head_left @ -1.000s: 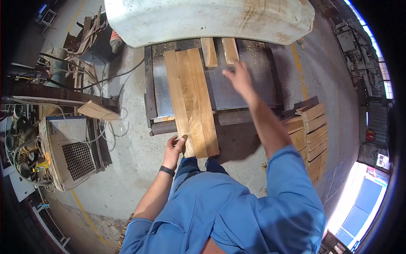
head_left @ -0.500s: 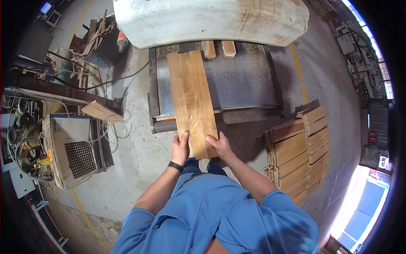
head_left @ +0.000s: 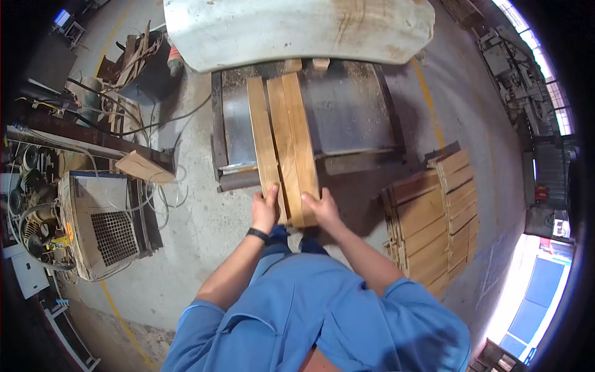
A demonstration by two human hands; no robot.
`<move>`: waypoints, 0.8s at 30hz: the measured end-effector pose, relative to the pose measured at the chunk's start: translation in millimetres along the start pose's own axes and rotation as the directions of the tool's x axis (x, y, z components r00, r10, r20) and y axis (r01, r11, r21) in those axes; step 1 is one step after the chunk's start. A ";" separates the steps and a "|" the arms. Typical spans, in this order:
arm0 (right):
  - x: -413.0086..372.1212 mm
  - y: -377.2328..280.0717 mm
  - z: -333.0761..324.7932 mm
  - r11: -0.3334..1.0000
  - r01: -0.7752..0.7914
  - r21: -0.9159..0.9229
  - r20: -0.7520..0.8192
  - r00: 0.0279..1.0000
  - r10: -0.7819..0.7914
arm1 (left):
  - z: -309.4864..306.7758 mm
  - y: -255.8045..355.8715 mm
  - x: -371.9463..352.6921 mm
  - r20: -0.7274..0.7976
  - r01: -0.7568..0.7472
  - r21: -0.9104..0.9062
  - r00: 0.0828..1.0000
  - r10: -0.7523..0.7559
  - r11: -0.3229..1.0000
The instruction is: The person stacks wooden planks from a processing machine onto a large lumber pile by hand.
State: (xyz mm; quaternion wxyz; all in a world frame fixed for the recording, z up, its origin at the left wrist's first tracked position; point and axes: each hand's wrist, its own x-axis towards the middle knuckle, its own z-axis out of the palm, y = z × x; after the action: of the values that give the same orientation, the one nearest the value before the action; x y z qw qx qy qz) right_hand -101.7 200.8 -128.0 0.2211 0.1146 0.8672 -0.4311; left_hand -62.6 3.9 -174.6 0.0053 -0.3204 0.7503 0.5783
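Observation:
Three long wooden boards lie side by side, their far ends over the metal machine bed (head_left: 353,118) and their near ends in my hands. My left hand (head_left: 265,211) grips the left board (head_left: 263,133), thumb on top. My right hand (head_left: 322,208) holds the near end of the right boards (head_left: 291,136), thumb on the upper face. A dark narrow gap runs between the left board and the other two, which touch each other. The fingers beneath the boards are hidden.
Beyond the bed is a large pale machine cover (head_left: 297,31), with two short wood ends (head_left: 320,64) at its edge. Stacked boards (head_left: 431,214) stand at the right. At the left are a caged machine (head_left: 102,223), hoses, a beam and a scrap bin (head_left: 145,80).
A gap has opened between the left board and the other two. The short wood pieces by the cover now show less of their length.

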 end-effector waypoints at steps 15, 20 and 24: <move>48.7 83.7 -42.9 0.872 -0.078 0.483 0.139 0.990 0.011 | -59.3 -0.6 -9.4 0.092 0.174 -0.176 0.983 -0.160 0.969; 67.5 70.4 -63.5 0.999 -0.048 -0.012 -0.128 0.991 0.046 | -58.7 -3.7 1.1 0.081 0.114 -0.265 0.992 -0.095 0.958; 43.9 13.1 -102.8 0.986 -0.128 -0.103 -0.267 0.959 0.096 | -81.8 31.0 4.5 -0.036 -0.068 0.010 0.997 0.068 0.998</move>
State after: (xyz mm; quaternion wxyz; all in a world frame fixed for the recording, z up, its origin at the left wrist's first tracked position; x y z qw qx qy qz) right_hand -164.3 291.1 -103.8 0.1355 0.2061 0.9051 -0.3464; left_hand -51.6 -65.6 -122.4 -0.0266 -0.3049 0.7632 0.5691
